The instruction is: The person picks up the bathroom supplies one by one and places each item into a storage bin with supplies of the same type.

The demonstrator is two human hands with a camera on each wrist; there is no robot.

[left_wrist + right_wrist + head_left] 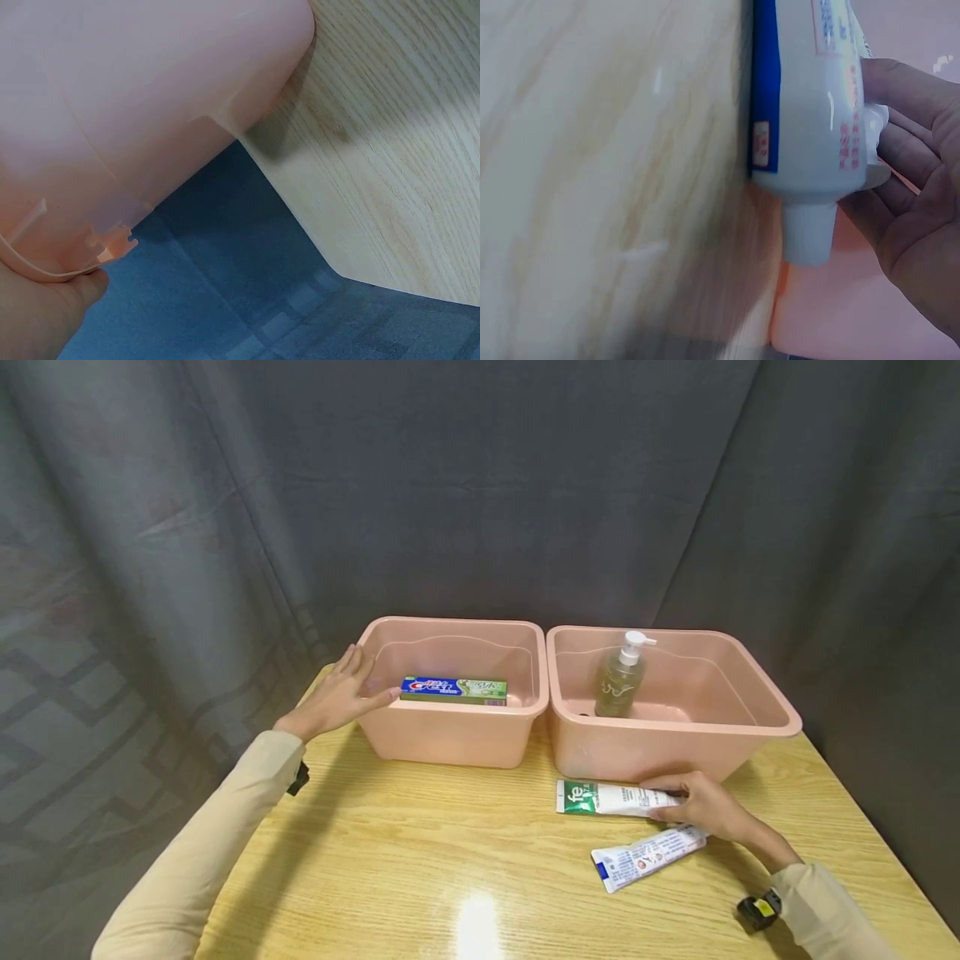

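Note:
My left hand (337, 693) rests on the left corner of the left pink bin (450, 735), fingers spread at the rim and thumb reaching along the front edge; the left wrist view shows this hand at the rim too. My right hand (701, 806) grips a green-and-white toothpaste tube (611, 798) near its right end, just in front of the right pink bin (652, 752). A white-and-blue tube (648, 857) lies slanted on the table just nearer to me. In the right wrist view that blue-edged tube (810, 127) partly covers the gripped one.
Inside the left bin lies a blue-and-green toothpaste box (453, 690). A pump bottle (621, 681) with a white top stands in the right bin. The bins stand side by side on the wooden table (420, 860), with a grey curtain (480, 485) behind.

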